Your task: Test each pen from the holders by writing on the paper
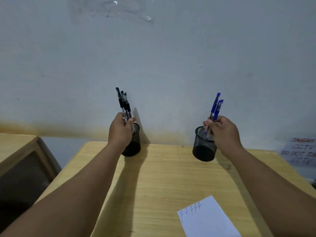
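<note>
The left hand (pixel 120 130) is curled round a bunch of black-capped pens (pixel 124 104), gripping their clear barrels just above the rim of the left black mesh holder (pixel 135 144), caps pointing up and leaning slightly left; whether the pen tips are inside the holder cannot be told, since the hand hides them; the right hand (pixel 224 132) pinches two blue-capped pens (pixel 215 106) between thumb and curled fingers, caps up and tilted right, their tips showing at the mouth of the right black mesh holder (pixel 203 147); both holders stand upright at the far edge of the light wooden table (pixel 162 177), close to the pale wall (pixel 171 57), well apart from each other; a white sheet of paper (pixel 208 219) lies flat near the table's front right, turned at an angle, bearing a short row of small pen marks (pixel 192 209) along its upper left edge; to the left a second wooden piece of furniture (pixel 18 147) stands beside the table; at the far right a paper notice (pixel 301 151) with handwritten letters is on the wall; a piece of clear plastic (pixel 116 9) is stuck high on the wall.
</note>
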